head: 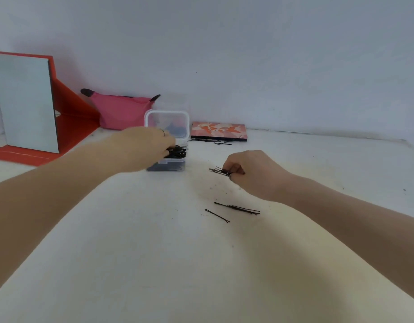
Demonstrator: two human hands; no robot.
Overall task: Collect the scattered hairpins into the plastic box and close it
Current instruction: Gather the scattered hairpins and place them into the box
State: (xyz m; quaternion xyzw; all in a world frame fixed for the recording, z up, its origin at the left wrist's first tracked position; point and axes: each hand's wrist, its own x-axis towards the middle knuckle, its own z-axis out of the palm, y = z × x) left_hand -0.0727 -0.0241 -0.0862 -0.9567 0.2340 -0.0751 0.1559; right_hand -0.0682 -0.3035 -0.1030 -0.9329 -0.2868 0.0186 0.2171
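Now right hand (250,173) pinches thin black wire hairpins (220,171) | left hand (145,145) at clear plastic box (166,163), grip hidden | pins light, slippery: pinch mid-bundle.

Looks like someone's home dressing spot. There's a stand-up mirror (26,101) in a red frame at 10 o'clock, with a pink cosmetic pouch (122,111) and patterned makeup palette (219,131) along the white table (318,159).

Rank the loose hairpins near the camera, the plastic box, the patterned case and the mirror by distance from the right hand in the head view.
From the right hand:
1. Loose hairpins, just below it.
2. Plastic box, to its left.
3. Patterned case, behind, by the wall.
4. Mirror, far left.
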